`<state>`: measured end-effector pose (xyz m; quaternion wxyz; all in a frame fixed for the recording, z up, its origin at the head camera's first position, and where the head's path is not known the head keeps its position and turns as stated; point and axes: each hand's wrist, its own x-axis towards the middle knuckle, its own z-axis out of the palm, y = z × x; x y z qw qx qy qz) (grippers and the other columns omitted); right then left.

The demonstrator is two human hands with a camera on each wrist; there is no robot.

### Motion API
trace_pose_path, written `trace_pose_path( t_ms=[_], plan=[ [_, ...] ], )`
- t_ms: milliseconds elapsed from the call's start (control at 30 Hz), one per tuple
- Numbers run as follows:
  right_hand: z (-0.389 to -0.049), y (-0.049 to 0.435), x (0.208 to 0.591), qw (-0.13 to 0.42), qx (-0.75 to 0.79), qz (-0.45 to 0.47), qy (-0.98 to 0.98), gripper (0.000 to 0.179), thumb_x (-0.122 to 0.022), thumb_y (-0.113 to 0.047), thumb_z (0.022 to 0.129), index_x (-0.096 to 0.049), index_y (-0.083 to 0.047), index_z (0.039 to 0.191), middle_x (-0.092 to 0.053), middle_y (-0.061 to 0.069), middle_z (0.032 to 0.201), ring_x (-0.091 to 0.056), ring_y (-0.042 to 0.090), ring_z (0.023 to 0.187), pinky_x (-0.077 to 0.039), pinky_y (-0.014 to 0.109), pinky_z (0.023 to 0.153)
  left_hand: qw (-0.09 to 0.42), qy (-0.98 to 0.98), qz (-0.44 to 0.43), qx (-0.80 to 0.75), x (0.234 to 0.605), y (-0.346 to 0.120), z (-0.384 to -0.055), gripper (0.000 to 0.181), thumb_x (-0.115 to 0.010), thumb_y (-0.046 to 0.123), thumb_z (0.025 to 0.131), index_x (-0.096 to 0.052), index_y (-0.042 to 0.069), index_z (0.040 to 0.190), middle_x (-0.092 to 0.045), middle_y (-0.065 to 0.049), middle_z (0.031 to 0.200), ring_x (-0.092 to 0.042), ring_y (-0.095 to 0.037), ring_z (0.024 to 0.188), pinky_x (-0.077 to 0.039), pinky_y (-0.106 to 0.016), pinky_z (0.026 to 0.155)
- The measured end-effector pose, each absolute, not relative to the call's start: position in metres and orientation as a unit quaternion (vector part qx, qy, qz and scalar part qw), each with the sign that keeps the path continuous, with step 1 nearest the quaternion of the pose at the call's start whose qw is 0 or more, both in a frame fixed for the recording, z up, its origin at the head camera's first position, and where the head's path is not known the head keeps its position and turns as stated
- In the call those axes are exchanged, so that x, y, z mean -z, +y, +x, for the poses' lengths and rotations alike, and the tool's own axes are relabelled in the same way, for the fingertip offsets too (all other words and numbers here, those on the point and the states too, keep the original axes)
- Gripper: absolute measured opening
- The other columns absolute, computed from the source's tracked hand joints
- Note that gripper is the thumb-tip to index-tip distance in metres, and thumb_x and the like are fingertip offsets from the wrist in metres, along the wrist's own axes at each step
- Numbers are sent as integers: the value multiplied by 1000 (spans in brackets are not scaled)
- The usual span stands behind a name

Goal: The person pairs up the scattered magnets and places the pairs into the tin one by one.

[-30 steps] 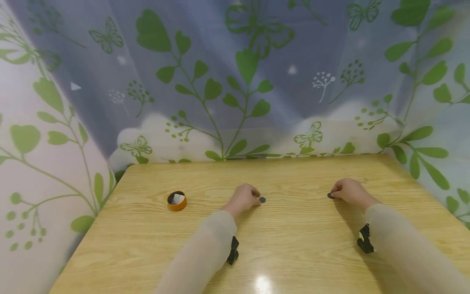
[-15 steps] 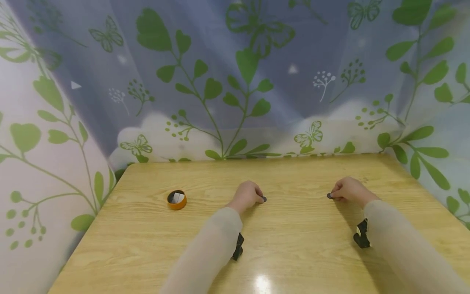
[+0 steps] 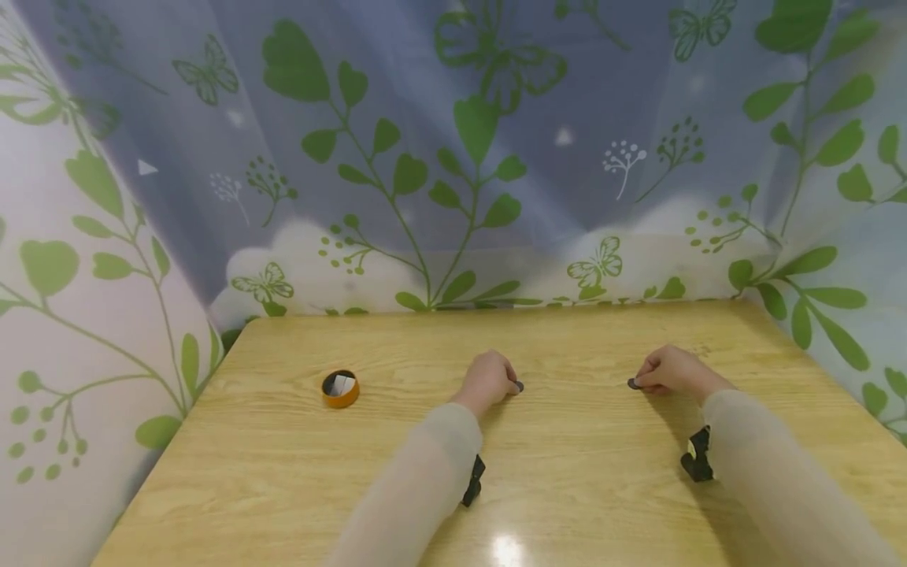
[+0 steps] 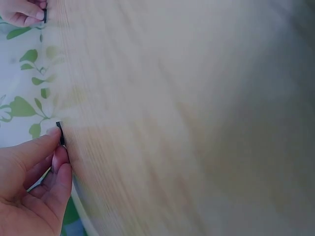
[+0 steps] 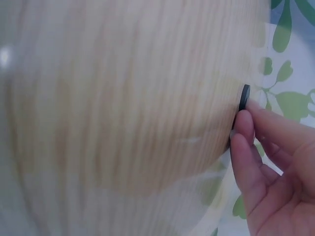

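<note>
Near the middle of the wooden table, my left hand (image 3: 489, 379) pinches a small black disc (image 3: 520, 387) by its edge. Thumb and fingertips meet on that disc (image 4: 61, 133) in the left wrist view. Farther right, a second black disc (image 3: 633, 384) is pinched by my right hand (image 3: 673, 370). Seen from the right wrist, this disc (image 5: 244, 97) shows edge-on between thumb and fingertips, close to the table. The two discs face each other across a stretch of bare wood. Part of each disc is hidden by the fingers.
A round orange container (image 3: 342, 402) with a dark inside stands on the left of the table, holding white pieces (image 3: 343, 384). A curtain (image 3: 397, 197) with green leaves and butterflies hangs behind the table (image 3: 283, 472). Dark cameras are strapped at both wrists.
My left hand has closed its fingertips on its disc and brought it slightly to the right. The right hand stays nearly in place, still pinching its disc.
</note>
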<state>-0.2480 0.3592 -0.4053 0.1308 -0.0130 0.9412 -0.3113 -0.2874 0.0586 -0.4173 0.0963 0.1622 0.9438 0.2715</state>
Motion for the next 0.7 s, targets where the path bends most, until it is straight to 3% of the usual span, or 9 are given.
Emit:
trace_pose_path(
  t_ms=[400, 700],
  plan=[
    [-250, 342, 408, 136, 328, -30, 934, 19, -67, -9, 85, -60, 0, 70, -55, -2, 61, -47, 11, 56, -44, 26, 57, 106, 944, 156, -272, 419, 76, -287, 11, -76, 17, 79, -71, 7, 81, -64, -1, 84, -57, -17, 81, -47, -27, 74],
    [-252, 328, 405, 145, 359, -17, 922, 17, -71, -11, 82, -64, 0, 71, -59, 0, 62, -53, 11, 58, -48, 27, 57, 106, 946, 164, -260, 416, 94, -285, 11, -76, 18, 79, -70, 8, 79, -63, 1, 80, -56, -15, 77, -47, -25, 72]
  ],
)
